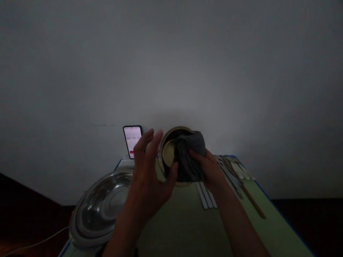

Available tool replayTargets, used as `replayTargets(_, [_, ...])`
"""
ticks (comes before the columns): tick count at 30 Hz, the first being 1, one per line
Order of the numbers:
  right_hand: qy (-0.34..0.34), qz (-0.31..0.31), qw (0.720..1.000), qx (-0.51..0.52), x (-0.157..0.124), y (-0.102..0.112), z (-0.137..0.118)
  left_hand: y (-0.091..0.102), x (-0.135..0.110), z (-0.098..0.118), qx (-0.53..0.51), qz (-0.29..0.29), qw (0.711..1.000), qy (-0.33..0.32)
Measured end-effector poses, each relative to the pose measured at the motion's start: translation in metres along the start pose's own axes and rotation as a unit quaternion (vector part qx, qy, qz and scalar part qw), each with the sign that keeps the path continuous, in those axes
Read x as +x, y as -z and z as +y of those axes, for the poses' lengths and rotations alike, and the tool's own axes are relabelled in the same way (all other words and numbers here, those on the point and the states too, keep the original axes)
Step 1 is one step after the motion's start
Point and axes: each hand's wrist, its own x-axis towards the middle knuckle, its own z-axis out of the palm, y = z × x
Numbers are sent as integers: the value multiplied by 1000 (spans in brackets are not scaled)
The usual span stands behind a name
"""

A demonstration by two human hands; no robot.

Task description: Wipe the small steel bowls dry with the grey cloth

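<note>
Forearms (125, 228) are slanting from seven and five o'clock; left grip (151, 180) is standing spread at nine of the central bowl (168, 153); right grip (210, 169), partly hidden, is pinching grey cloth (191, 157) at three.

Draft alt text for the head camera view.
A person's right hand holds a dark cloth against a round bowl; the left hand is open at its rim. A metal basin sits left on a green table, cutlery right, an upright phone behind.

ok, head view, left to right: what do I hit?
White cable → metal basin → phone → left hand → round metal bowl → grey cloth → right hand → chopsticks.
</note>
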Motion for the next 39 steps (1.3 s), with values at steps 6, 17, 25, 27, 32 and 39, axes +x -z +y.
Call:
replayTargets(6, [-99, -48, 991, 74, -4, 1, -9, 13, 1, -1, -41, -121, 983, -130])
replayTargets(17, [42, -131, 990, -20, -10, 5, -22, 9, 12, -28, -99, -8, 994, -48])
replayTargets(25, [288, -226, 818, -445, -23, 21, -43, 5, 4, -30, -193, 58, 975, 93])
replayTargets(27, [303, -237, 808, -447, -26, 17, -42, 4, 4, -27, -196, 60, 970, 133])
replayTargets(32, [310, -279, 818, -396, -35, 2, -38, 6, 3, -23, -224, 28, 963, 150])
replayTargets(39, [306, -193, 894, -265, -27, 13, -18, 6, 2, -30, -285, 33, 941, 178])
